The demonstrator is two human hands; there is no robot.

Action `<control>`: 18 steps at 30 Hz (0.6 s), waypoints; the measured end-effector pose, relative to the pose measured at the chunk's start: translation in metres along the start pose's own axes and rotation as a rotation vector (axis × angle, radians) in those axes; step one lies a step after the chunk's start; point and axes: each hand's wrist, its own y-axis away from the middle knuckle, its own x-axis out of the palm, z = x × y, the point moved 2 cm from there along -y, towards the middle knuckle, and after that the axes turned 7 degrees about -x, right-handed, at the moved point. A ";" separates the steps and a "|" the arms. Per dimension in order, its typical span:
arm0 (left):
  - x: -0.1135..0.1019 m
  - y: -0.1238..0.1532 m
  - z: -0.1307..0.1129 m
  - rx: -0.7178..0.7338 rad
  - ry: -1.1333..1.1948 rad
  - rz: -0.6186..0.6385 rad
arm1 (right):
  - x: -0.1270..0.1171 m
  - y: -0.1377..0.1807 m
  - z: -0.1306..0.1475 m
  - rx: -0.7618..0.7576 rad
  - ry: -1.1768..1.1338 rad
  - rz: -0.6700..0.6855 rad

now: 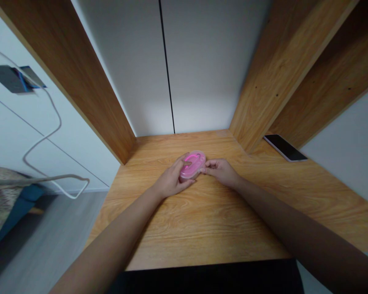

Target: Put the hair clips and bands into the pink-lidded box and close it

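Pink and see-through, the small oval case (192, 164) sits on the wooden counter (202, 220) near the back of the alcove, and through its clear lid I can make out a brighter pink shape inside, though I cannot tell what it is. Its long axis runs diagonally, one end toward the back right, the other toward me and the left. My left hand (171, 181) grips the near-left end, fingers curled over the lid and thumb under the side. My right hand (221, 170) pinches the right edge with its fingertips. A dark phone (284, 147) lies well apart on the right.
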 end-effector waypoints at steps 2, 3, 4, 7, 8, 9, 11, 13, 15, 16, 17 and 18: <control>0.000 0.000 0.000 0.000 0.010 -0.002 | 0.000 0.000 0.000 0.004 -0.002 0.012; 0.000 0.000 0.000 -0.003 0.012 -0.001 | 0.000 0.000 0.000 0.007 -0.010 0.016; 0.001 0.000 0.000 -0.007 0.015 0.000 | 0.000 0.000 0.000 0.011 -0.019 0.019; 0.001 0.000 0.000 -0.013 0.020 0.004 | 0.000 -0.001 -0.001 0.012 -0.041 0.018; 0.001 0.000 -0.001 -0.011 0.023 0.004 | 0.000 -0.001 -0.001 0.008 -0.045 0.019; 0.001 0.000 -0.001 -0.010 0.024 0.005 | 0.000 -0.001 -0.001 0.004 -0.049 0.022; 0.000 0.000 -0.001 -0.011 0.028 0.003 | 0.000 -0.001 0.000 -0.001 -0.058 0.030; 0.000 0.000 -0.002 -0.014 0.031 0.007 | 0.001 0.000 0.000 0.002 -0.070 0.032; 0.000 0.000 -0.002 -0.015 0.034 0.009 | 0.001 0.000 0.001 0.005 -0.078 0.035; 0.000 0.000 -0.002 -0.013 0.033 0.011 | 0.001 0.000 0.001 0.006 -0.081 0.037; 0.001 -0.001 -0.002 -0.012 0.031 0.011 | 0.001 0.000 0.001 0.006 -0.083 0.041; 0.001 -0.001 -0.002 -0.009 0.030 0.008 | 0.001 0.000 0.002 0.006 -0.083 0.044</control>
